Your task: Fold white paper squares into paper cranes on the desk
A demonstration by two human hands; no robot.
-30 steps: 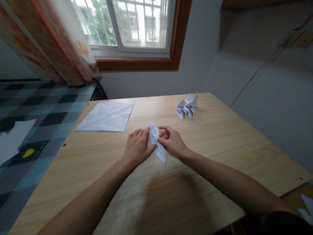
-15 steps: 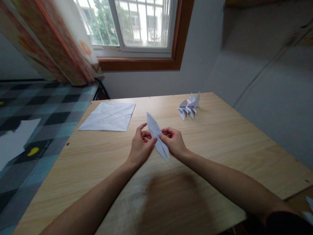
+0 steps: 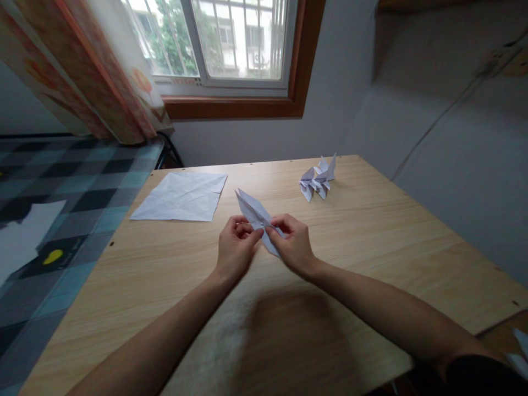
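A narrow piece of folded white paper [image 3: 252, 209], pointed at its far end, is held over the middle of the table. My left hand [image 3: 237, 242] pinches its left side with thumb and curled fingers. On the opposite side, my right hand [image 3: 293, 241] grips it between thumb and fingers, covering part of the near end. Two separate tips show at the far end. Beyond the right hand stand several folded paper figures [image 3: 317, 179] with pointed, wing-like parts, close together.
A creased white paper sheet [image 3: 181, 197] lies flat at the table's back left. The wooden table [image 3: 371, 236] meets the wall on the right. Left of it, a bed with a checked cover [image 3: 94, 170] holds torn white paper [image 3: 31, 234]. A curtained window [image 3: 239, 44] is behind.
The folded paper has turned, its far end swinging left and showing two tips instead of one. Its near end is now more covered by my right hand.
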